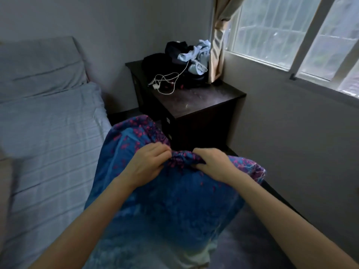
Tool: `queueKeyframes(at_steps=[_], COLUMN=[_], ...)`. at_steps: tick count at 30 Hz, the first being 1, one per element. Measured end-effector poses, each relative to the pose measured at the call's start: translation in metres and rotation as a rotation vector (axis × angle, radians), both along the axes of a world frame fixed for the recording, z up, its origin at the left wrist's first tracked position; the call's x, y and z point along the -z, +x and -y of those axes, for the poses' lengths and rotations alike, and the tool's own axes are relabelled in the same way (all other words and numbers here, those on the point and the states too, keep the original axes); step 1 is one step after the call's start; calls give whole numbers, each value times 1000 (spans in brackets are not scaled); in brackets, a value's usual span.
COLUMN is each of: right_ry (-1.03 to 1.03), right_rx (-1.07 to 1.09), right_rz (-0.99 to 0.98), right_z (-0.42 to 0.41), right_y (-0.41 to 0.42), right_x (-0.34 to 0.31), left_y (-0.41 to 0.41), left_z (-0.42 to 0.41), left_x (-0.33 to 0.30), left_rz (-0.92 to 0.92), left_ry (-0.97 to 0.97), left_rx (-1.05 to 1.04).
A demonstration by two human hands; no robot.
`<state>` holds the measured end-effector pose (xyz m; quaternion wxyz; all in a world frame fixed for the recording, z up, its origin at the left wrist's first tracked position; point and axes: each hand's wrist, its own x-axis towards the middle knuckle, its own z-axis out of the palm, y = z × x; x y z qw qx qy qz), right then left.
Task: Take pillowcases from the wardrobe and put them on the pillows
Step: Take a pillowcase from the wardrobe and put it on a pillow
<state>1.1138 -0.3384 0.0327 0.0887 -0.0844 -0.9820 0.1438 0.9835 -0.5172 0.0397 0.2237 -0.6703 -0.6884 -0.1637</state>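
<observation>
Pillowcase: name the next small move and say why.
Probably tug the bunched edge of the pillowcase further along. Left hand and right hand both pinch gathered fabric at the top, so the cloth there looks not yet smoothed out.

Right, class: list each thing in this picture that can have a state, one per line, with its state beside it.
Left hand: gripping bunched pillowcase fabric.
Right hand: gripping the same bunched edge.
Pillowcase: blue with pink print, gathered at the top.
Bed: covered with a grey checked sheet.
Clothes: heaped on the nightstand.
Cable: loose, tangled.
Nightstand: dark, shut as far as visible.
Curtain: drawn aside.
</observation>
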Motion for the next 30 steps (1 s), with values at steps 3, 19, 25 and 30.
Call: queueKeyframes(at_steps=[3,19,25,30], right_ry=[34,110,54,36], right_rx=[-75,-320,-445,-459], right_rz=[-143,-425,-454,-484], right_z=[-26,-95,-97,-96], right_y=[-8,-209,-331,-422], right_x=[-23,-54,-73,-78], left_y=[1,-147,-244,-318], left_z=[-16,-61,-57,-55], left_x=[-19,-39,-57,-71], left_rz=[-11,-64,-88,-109], left_ry=[50,167,177,153], left_rx=[-80,-409,-506,-572])
